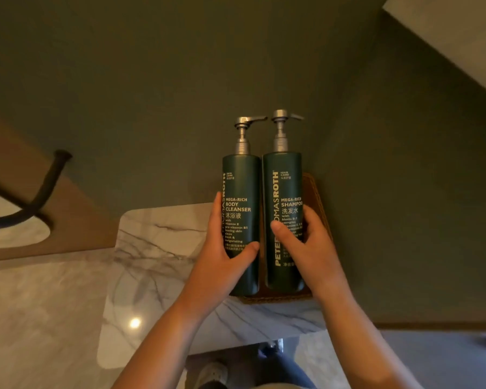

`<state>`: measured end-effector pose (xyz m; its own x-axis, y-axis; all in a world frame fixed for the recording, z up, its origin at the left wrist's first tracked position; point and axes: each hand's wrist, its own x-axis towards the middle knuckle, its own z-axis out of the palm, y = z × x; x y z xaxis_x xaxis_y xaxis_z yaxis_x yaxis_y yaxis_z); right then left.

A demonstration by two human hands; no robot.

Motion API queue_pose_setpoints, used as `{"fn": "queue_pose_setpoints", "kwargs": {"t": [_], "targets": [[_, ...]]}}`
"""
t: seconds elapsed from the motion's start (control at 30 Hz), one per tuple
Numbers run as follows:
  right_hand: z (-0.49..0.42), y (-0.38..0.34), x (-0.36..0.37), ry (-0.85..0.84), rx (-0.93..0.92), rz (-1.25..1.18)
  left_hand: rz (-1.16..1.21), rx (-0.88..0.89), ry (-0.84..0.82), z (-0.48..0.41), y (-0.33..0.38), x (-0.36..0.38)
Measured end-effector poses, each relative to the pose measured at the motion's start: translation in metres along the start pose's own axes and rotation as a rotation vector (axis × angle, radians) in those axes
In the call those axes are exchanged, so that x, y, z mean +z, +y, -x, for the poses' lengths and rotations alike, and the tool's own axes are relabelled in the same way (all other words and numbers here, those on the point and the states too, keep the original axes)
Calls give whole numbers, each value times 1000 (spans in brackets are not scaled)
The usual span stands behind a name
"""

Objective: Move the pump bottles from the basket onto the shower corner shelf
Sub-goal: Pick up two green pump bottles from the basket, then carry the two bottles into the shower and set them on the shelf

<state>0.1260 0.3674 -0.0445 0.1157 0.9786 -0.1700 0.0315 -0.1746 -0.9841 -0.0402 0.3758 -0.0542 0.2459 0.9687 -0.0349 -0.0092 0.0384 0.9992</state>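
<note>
Two dark green pump bottles with silver pump heads stand upright side by side in a brown woven basket (316, 197) in the wall corner. My left hand (222, 248) is wrapped around the body cleanser bottle (242, 181) on the left. My right hand (306, 245) grips the shampoo bottle (282, 178) on the right, thumb across its front. Whether the bottle bottoms touch the basket floor is hidden by my hands. The basket rests on a white marble ledge (157, 248). No shower corner shelf is in view.
Dark green walls close in behind and to the right of the basket. A dark curved faucet (37, 192) arches over a basin (11, 231) at the left. Grey floor and my shoe (213, 372) show below the ledge's front edge.
</note>
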Motion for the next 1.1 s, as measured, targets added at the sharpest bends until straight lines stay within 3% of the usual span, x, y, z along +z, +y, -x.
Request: {"fn": "queue_pose_setpoints", "kwargs": {"t": [0.2, 0.4, 0.87, 1.1], "targets": [[58, 18, 48, 193, 60, 20, -49, -23, -184, 39, -7, -45], [116, 29, 54, 400, 88, 37, -31, -75, -383, 59, -9, -37], [294, 59, -16, 932, 113, -30, -166, -6, -830, 137, -11, 89], [454, 83, -36, 1218, 143, -116, -160, 8, -1087, 254, -14, 180]]}}
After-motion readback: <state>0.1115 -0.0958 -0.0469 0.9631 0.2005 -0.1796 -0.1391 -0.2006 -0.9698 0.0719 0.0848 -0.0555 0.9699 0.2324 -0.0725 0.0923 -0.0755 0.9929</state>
